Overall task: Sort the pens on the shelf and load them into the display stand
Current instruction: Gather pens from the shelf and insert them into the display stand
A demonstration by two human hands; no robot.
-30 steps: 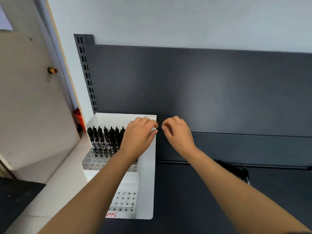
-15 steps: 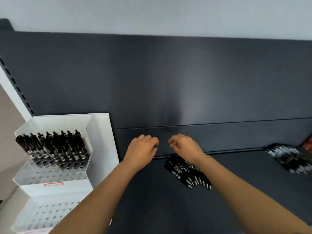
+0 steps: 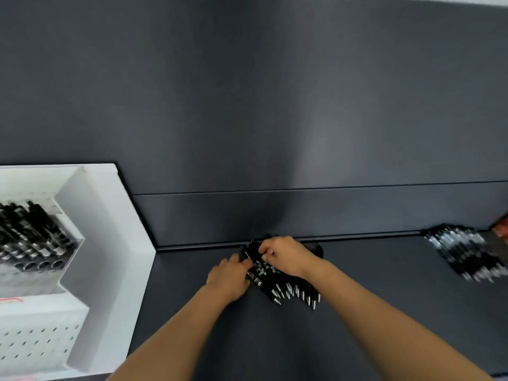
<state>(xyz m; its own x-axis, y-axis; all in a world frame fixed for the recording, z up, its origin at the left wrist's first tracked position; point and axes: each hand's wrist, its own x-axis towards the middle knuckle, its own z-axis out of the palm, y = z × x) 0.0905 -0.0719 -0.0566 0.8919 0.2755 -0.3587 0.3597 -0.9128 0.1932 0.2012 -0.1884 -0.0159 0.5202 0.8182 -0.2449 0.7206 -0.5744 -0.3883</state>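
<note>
A pile of black pens (image 3: pixel 292 291) with silver tips lies on the dark shelf (image 3: pixel 357 312) against the back panel. Both hands are on the far end of this pile. My left hand (image 3: pixel 229 276) curls its fingers round pens at the pile's left edge. My right hand (image 3: pixel 287 257) lies over the top of the pile, and its curled fingertips pinch pens there. The white display stand (image 3: pixel 107 229) stands at the left, and its upper tier holds a row of black pens (image 3: pixel 30 235). Its lower perforated tier (image 3: pixel 38 342) shows bare holes.
A second pile of black and silver pens (image 3: pixel 464 253) lies at the far right of the shelf, blurred. A red object (image 3: pixel 501 229) pokes in at the right edge. The dark back panel (image 3: pixel 275 105) rises right behind the pens.
The view swung right, away from the stand. Both hands came down from the back panel onto the middle pile of pens and closed their fingers on it.
</note>
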